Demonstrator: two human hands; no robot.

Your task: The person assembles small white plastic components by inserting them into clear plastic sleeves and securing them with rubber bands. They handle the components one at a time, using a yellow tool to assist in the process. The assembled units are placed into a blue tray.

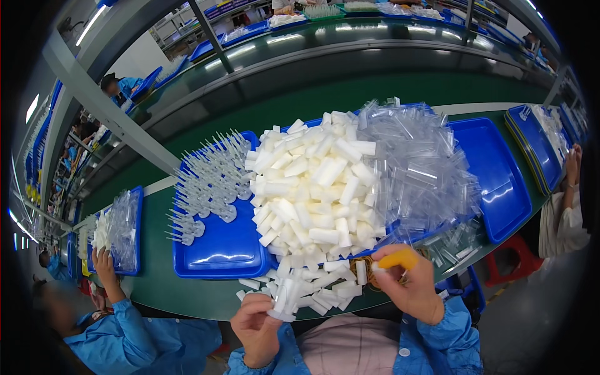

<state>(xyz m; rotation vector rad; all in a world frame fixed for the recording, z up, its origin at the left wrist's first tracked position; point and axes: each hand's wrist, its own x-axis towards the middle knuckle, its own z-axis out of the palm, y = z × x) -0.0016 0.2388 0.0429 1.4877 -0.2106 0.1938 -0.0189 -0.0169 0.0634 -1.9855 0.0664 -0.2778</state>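
Note:
My left hand (256, 326) pinches a clear plastic tube with a wide flange (285, 301) between thumb and fingers, just above the table's near edge. To its right is my right hand (414, 292), raised, its fingers curled in. A yellow-orange finger cot (400, 257) covers one of its fingers. Something small and whitish shows at that fingertip, too small to name. Beyond both hands rises a large heap of white foam cylinders (312, 181). Loose foam cylinders (325, 294) lie on the table between my hands.
Clear plastic tubes (419, 169) are piled right of the foam. A blue tray (219, 253) at left holds several spiked translucent parts (215, 181); another blue tray (500, 187) stands at right. Rubber bands (375, 278) lie by my right hand. A co-worker (137, 331) sits at left.

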